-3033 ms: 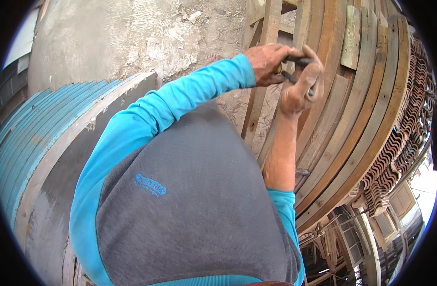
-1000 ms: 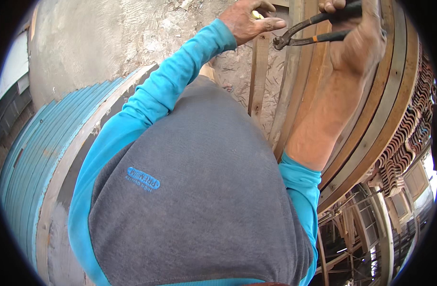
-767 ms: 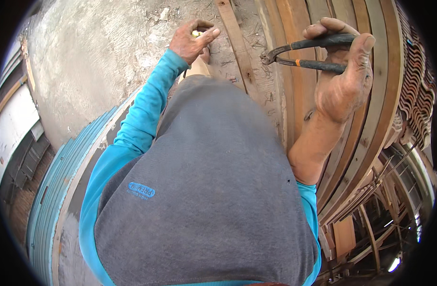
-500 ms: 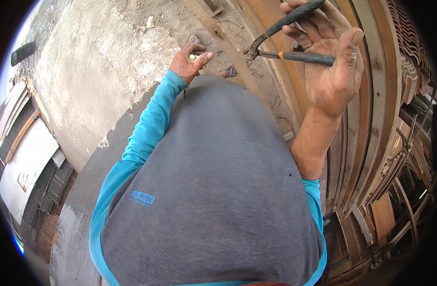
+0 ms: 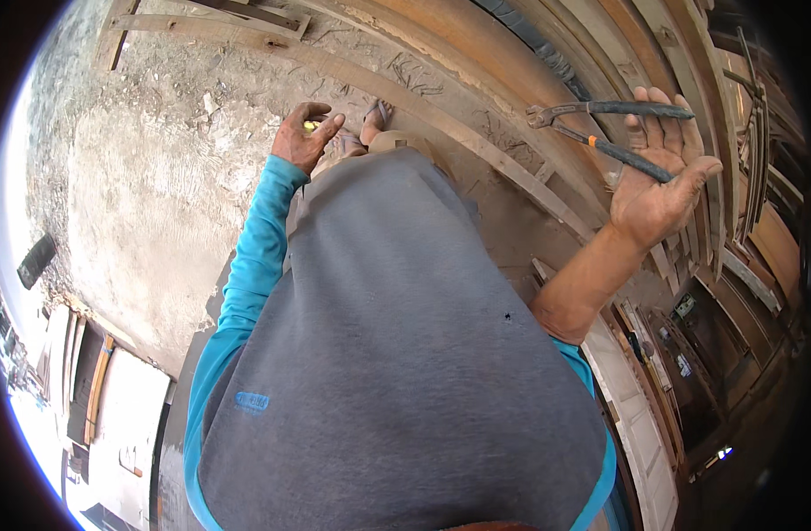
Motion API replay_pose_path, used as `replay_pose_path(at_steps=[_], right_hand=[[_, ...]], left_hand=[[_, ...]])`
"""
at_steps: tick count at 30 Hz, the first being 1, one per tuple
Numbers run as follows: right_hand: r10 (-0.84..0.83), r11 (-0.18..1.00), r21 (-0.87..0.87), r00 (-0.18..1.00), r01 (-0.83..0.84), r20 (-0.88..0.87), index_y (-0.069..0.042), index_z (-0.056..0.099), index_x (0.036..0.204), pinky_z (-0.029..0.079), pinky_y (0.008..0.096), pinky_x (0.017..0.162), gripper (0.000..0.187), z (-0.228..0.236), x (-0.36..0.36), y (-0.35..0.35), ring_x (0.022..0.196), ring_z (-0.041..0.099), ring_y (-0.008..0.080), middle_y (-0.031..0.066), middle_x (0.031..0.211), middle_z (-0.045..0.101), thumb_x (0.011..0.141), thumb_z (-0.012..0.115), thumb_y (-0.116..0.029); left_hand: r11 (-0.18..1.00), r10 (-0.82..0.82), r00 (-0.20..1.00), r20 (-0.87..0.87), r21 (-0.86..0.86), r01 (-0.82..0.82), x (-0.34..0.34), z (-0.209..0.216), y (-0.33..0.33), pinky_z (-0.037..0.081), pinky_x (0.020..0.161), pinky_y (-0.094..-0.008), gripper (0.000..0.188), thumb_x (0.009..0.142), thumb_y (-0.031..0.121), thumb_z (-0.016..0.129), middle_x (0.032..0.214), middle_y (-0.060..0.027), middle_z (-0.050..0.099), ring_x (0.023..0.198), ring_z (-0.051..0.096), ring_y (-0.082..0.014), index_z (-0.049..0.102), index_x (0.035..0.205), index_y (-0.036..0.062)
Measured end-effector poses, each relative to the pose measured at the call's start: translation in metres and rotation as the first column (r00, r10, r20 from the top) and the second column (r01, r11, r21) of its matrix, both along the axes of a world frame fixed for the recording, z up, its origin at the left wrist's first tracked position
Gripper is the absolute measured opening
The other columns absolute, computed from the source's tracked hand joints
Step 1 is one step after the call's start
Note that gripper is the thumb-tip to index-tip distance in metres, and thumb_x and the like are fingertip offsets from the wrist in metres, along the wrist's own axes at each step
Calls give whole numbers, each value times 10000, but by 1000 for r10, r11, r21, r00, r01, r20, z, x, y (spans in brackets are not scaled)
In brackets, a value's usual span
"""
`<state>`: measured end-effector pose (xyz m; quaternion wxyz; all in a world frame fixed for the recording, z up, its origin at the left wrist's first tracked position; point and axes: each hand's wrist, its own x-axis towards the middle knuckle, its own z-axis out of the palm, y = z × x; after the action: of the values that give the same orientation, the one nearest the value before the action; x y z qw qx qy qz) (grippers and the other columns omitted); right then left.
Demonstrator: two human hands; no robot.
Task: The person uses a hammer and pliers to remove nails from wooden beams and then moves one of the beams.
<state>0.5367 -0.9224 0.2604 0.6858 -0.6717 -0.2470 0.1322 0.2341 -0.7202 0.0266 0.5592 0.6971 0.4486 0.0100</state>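
Note:
My right hand (image 5: 657,199) is raised at the right, palm up, fingers stretched and thumb out. Across it rests a pair of pincers (image 5: 616,150) with black grips and an orange band, handles spread and the worn metal head pointing left. My left hand (image 5: 299,142), in a blue sleeve, hovers over the floor in front of me with its fingers curled. A small yellow thing (image 5: 311,126) shows between thumb and fingers; its kind is too small to make out.
Long timber beams (image 5: 449,124) run along the right. A rough concrete floor (image 5: 157,177) with bent scraps lies ahead. My sandalled foot (image 5: 376,119) shows beyond my grey shirt (image 5: 405,354). A white board (image 5: 126,434) leans at lower left; a dark block (image 5: 36,261) sits farther left.
The view has turned, with the beams swinging across the top. My right hand, still with the pincers, appears lower and farther right; my left hand appears farther left.

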Motion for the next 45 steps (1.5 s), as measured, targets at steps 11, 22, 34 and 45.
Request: replay_pose_path(at_steps=[11,22,34,45], right_hand=[[-447,895,74,884,441,136,137,448,1248,537,416,880,854,5,11,-91,1141,603,375,280,1211,573,978,342,-667],[-370,803,481,927,351,-60,34,535,1089,519,393,867,731,-54,130,-167,1127,586,344,209,1095,603,924,488,-676],[-168,869,-247,725,430,668,12,653,1041,530,394,831,312,-69,145,-200,959,643,282,138,1025,676,861,766,-216],[586,805,-573,353,-154,729,7,535,1247,514,479,884,465,-109,85,0,1021,608,409,242,1082,624,873,692,-221]], left_hand=[[997,-65,997,-32,-31,64,-13,-11,-65,536,833,-398,576,865,472,710,992,-208,711,933,689,-320,660,1122,-41],[969,226,973,-46,109,-220,27,4,-169,547,729,-355,658,827,483,756,916,-182,689,777,682,-231,601,1211,-28],[862,428,901,-66,329,-385,62,18,-277,548,698,-339,576,806,446,784,826,-106,677,751,666,-196,642,1124,-14],[943,331,937,-109,44,-329,78,20,-297,536,752,-370,541,803,402,794,901,-173,673,807,662,-236,600,1073,-25]])
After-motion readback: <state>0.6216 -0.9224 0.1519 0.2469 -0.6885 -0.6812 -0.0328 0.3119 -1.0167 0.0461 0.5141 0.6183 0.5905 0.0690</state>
